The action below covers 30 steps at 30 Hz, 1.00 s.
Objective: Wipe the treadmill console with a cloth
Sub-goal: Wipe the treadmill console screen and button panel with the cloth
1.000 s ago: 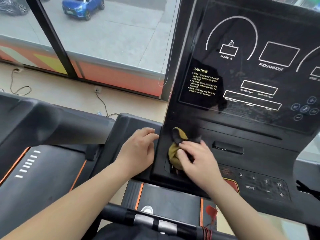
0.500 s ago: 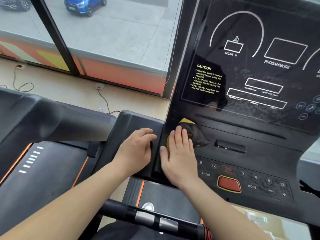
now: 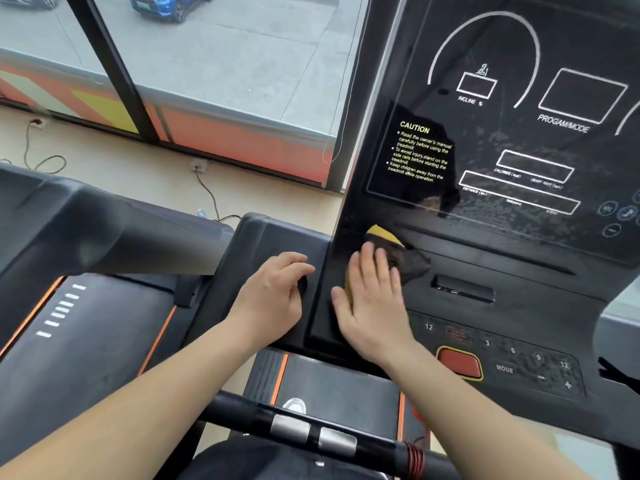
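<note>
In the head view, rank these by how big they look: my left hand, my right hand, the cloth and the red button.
1. right hand and left hand: about alike, so no ranking between them.
2. cloth, counting only the part showing past the fingers.
3. red button, smallest.

Beyond the dark window frame (image 3: 114,71) ahead of me, a blue car (image 3: 169,5) stands on grey pavement (image 3: 242,57). On the pale floor (image 3: 138,174) under the glass, a black cable (image 3: 207,192) runs from a small socket (image 3: 199,165). A second treadmill (image 3: 86,237) sits at my left. Nearest me, a black handlebar (image 3: 242,410) carries two silver plates (image 3: 290,427) and a red coiled cord (image 3: 414,452).
</note>
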Motion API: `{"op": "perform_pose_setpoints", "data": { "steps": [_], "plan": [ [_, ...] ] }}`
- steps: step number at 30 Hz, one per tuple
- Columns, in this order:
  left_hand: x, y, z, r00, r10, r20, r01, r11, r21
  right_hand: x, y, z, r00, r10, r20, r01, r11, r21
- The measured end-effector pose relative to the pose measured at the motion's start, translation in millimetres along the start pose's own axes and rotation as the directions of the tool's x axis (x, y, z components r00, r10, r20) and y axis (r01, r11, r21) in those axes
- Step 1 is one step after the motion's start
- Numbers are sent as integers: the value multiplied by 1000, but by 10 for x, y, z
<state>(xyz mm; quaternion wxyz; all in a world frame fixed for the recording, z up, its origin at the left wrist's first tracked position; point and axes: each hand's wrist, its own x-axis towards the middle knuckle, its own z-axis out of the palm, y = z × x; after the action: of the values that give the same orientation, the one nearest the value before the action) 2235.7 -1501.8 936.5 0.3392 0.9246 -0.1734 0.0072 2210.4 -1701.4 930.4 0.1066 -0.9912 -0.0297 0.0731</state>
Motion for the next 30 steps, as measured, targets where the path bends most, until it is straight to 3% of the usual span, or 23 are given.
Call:
{"op": "perform_pose_setpoints", "data": {
  "steps": [5,10,14,18,21,24,28,30],
  "plan": [
    [26,16,25,1000,-14,-7,13,1000,-25,-428,-66,56,958,-258,129,258,966,16],
    [136,32,-4,1000,-28,7,29,999,-20,-323,126,-6,967,-225,121,235,969,-78],
    [184,64,-83,1000,-8,-2,8,1000,-7,222,-22,-154,981,-194,-13,190,971,-146],
    [238,31,-198,999,4,-32,-4,1000,-4,774,-154,-618,941,-150,-302,96,978,-187],
    [269,-26,-243,998,-7,-62,6,1000,-17,960,-156,-820,909,-140,-394,67,979,-193],
    [272,-95,-245,997,-12,-79,10,1000,-25,829,-116,-675,932,-158,-325,117,983,-143],
    [247,-135,-202,997,-27,-69,26,1000,-17,250,-137,-130,972,-221,-76,218,975,-34],
    [246,-94,-167,999,-12,-43,12,1000,-7,-2,-141,2,980,-198,4,198,979,44]
  ]
}}
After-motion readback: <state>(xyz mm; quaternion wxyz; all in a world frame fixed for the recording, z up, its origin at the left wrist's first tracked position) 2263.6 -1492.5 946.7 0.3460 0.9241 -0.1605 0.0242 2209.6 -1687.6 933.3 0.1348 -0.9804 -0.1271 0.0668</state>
